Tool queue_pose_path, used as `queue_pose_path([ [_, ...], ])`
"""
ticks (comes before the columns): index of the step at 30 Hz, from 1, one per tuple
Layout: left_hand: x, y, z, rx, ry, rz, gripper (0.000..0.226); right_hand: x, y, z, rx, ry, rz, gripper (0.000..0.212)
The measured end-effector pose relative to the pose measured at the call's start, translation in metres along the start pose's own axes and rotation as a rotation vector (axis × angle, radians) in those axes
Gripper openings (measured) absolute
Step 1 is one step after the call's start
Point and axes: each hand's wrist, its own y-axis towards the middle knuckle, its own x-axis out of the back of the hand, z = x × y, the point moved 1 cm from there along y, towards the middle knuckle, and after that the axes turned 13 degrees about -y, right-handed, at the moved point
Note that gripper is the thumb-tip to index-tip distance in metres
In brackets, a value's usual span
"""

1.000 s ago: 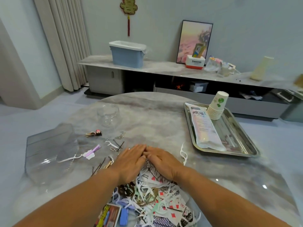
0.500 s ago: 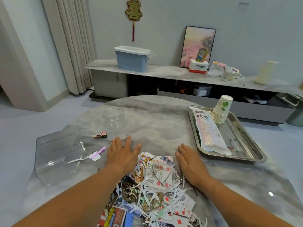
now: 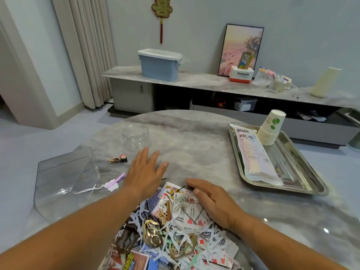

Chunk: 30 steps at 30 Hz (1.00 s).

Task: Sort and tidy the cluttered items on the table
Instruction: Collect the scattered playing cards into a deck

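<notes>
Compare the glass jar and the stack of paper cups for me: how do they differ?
The jar is clear and squat; the cups are opaque white with a green print, stacked tall. The jar stands upright on the bare table; the cups lean in the steel tray. Neither hand touches either.
</notes>
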Motion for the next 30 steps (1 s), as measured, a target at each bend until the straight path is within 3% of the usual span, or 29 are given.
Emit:
queue_pose_path([
  [2,-0.001,0.011,0.005,0.023,0.031,0.08,0.071,-0.003,0.002,-0.001,0.022,-0.01,-0.011,0.037],
  [5,-0.008,0.008,0.007,-0.097,0.091,0.188,0.065,-0.006,0.004,-0.005,0.025,0.01,-0.015,0.036],
  [11,-0.008,-0.033,-0.004,-0.222,-0.083,0.365,0.063,-0.004,0.004,-0.002,-0.061,0.151,-0.047,0.032],
  [14,0.001,-0.036,-0.007,-0.2,-0.18,0.27,0.061,-0.002,0.007,0.0,-0.111,0.245,-0.067,0.033],
  [18,0.014,-0.009,0.0,-0.175,-0.176,-0.006,0.06,0.003,0.016,-0.003,-0.2,0.512,-0.098,0.037],
  [22,0.037,0.032,0.006,-0.11,-0.017,-0.271,0.069,0.007,0.03,-0.007,-0.289,0.64,-0.149,0.03],
  [25,0.058,0.061,0.013,-0.002,0.219,-0.439,0.058,0.007,0.042,-0.01,-0.351,0.712,-0.19,0.028],
  [27,0.063,0.078,0.019,0.073,0.333,-0.398,0.042,0.008,0.046,-0.013,-0.382,0.771,-0.206,0.027],
  [30,0.057,0.089,0.028,0.129,0.152,-0.309,0.028,0.011,0.048,-0.015,-0.419,0.868,-0.219,0.026],
])
